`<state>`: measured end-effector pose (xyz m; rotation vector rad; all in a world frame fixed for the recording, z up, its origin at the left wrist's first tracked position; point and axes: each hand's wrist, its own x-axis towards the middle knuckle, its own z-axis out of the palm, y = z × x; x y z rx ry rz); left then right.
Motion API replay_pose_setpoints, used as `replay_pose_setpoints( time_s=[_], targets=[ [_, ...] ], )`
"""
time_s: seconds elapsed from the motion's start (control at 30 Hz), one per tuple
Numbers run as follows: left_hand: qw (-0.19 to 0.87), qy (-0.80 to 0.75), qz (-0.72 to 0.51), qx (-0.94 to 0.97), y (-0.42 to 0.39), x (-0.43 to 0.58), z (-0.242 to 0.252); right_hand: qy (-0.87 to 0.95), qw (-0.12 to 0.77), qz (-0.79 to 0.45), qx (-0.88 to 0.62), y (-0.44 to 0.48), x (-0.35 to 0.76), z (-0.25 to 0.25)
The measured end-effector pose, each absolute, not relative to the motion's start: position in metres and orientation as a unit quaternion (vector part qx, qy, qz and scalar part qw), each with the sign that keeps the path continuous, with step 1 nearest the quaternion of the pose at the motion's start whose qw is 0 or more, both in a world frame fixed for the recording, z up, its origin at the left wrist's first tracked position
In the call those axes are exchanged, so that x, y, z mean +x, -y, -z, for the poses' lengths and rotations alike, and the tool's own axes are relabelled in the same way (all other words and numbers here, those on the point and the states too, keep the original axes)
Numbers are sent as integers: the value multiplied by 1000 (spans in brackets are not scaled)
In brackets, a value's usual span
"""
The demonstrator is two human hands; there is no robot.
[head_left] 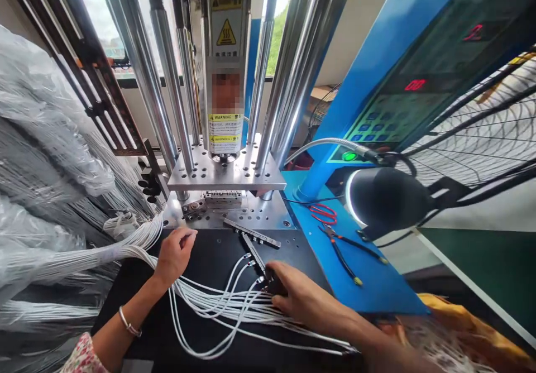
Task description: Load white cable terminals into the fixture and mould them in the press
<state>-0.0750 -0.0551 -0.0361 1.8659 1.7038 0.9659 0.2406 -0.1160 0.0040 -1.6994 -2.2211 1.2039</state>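
Note:
My left hand [176, 253] is closed in a loose curl above the black work surface, beside a thick bundle of white cables [142, 244]. Whether anything sits inside its fingers is hidden. Lower right of it, my right hand [297, 292] curls its thumb and fingers around the near end of a slim metal bar [253, 253]. Small metal cable ends [250, 263] lie along this bar, with white cables running from them. A second metal bar [253, 233] lies crosswise at its far end. More white cables [213, 300] spread beneath my right hand.
Ahead stands a press with a steel plate [226, 178], steel columns and a lower metal mould [224, 196]. Orange-and-black pliers [341, 244] and red-handled scissors [323, 213] lie on the blue base [368, 289]. A lamp [387, 202] and fan guard [473, 122] stand right; plastic-wrapped cables [46, 127] hang left.

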Motion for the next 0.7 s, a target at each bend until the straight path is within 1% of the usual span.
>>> replay_pose_setpoints(
  time_s=[0.07, 0.13, 0.23, 0.3, 0.37, 0.47, 0.57, 0.7],
  targets=[
    [390, -596, -372, 595, 61, -54, 35, 692, 80, -443, -564, 112, 239, -3],
    [541, -558, -380, 502, 68, -35, 33, 621, 117, -530, -565, 107, 238, -1],
    [698, -482, -353, 396, 80, -17, 27, 469, 176, -660, -560, 103, 234, 3],
    [768, -436, -292, 366, 87, -14, 22, 386, 204, -713, -549, 102, 231, 5],
    [814, -397, -210, 368, 91, -15, 17, 341, 221, -743, -532, 102, 229, 9],
    [833, -362, -123, 401, 93, -20, 11, 335, 239, -751, -516, 96, 227, 14],
    [844, -337, -106, 404, 91, -21, 8, 377, 272, -725, -508, 81, 223, 15],
    [865, -305, -125, 378, 75, -18, 7, 488, 301, -666, -478, 42, 216, 12]
  ],
)
